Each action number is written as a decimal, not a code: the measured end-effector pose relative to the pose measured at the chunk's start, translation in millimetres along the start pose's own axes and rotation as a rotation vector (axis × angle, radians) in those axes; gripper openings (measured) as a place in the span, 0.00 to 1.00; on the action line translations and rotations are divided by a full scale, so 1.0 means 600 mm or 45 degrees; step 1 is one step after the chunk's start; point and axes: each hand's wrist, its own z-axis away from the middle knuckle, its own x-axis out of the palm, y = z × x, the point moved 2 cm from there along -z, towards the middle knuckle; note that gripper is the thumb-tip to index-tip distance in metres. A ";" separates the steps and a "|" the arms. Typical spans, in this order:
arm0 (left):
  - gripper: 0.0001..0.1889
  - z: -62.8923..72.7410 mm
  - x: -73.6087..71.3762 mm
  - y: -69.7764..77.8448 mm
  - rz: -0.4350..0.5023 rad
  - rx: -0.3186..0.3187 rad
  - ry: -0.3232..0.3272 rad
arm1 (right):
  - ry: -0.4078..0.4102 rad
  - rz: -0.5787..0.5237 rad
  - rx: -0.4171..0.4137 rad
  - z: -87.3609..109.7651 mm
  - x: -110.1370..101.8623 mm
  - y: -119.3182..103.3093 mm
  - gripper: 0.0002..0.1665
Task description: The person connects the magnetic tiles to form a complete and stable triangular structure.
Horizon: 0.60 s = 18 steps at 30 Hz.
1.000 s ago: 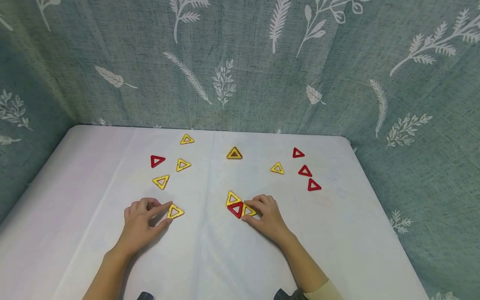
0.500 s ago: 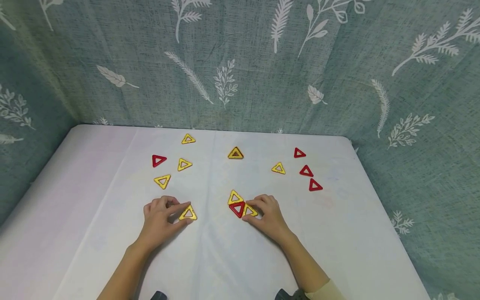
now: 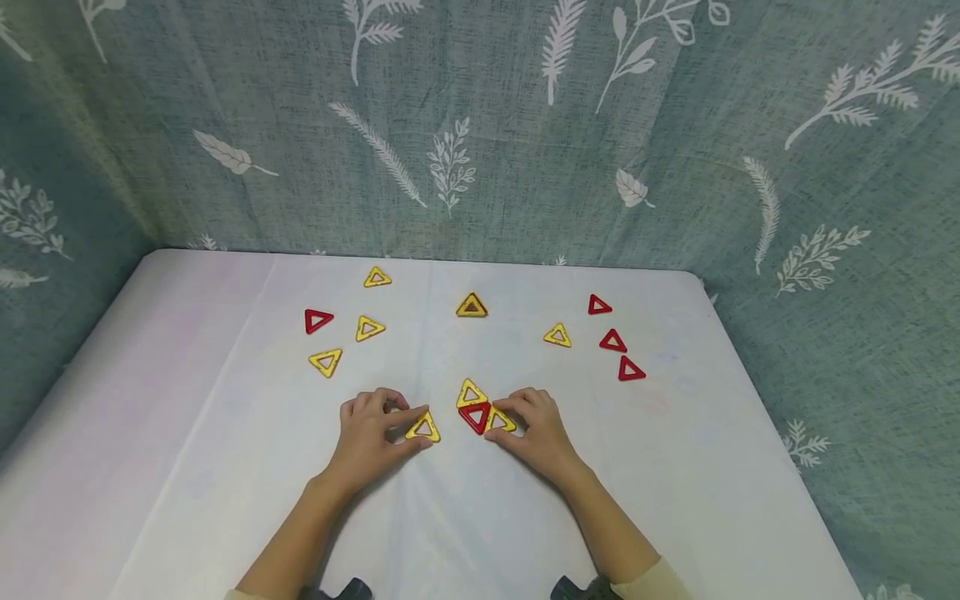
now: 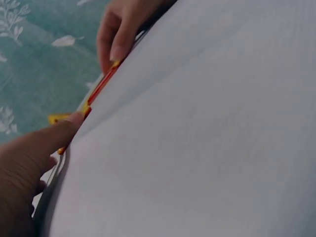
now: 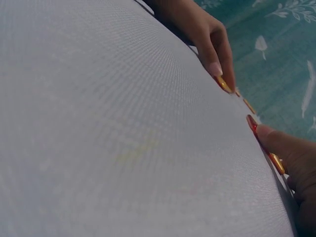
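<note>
In the head view, my left hand (image 3: 371, 437) pinches a yellow triangular magnetic tile (image 3: 433, 430) between thumb and fingers, low over the white table. A gap separates it from a joined group at table centre. That group has a red triangular tile (image 3: 475, 407) in the middle, an upper yellow tile (image 3: 480, 395) along its top edge and a right yellow tile (image 3: 507, 420) along its right side. My right hand (image 3: 542, 437) pinches the right yellow tile at two corners. In the left wrist view the red tile (image 4: 102, 86) shows edge-on between both hands.
Behind the hands lie a left red tile (image 3: 309, 322) and several yellow ones, including a lone yellow tile (image 3: 327, 355). A thicker yellow triangle (image 3: 471, 313) sits at back centre. Several red tiles (image 3: 632, 377) lie right, near another yellow tile (image 3: 557, 342). A green leaf-patterned curtain (image 3: 480, 183) surrounds the table.
My left hand has slid right with its yellow tile, toward the joined group, and the tile has turned. My right hand stays at its yellow tile.
</note>
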 end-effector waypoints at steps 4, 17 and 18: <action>0.25 -0.003 0.008 0.014 0.003 -0.020 0.001 | -0.001 0.007 0.008 0.001 0.001 0.000 0.24; 0.25 -0.010 0.025 0.043 0.013 0.002 0.033 | 0.016 0.026 -0.025 0.000 0.000 -0.002 0.25; 0.25 -0.011 0.026 0.045 0.013 0.006 0.037 | 0.014 0.030 -0.024 0.000 0.000 -0.002 0.25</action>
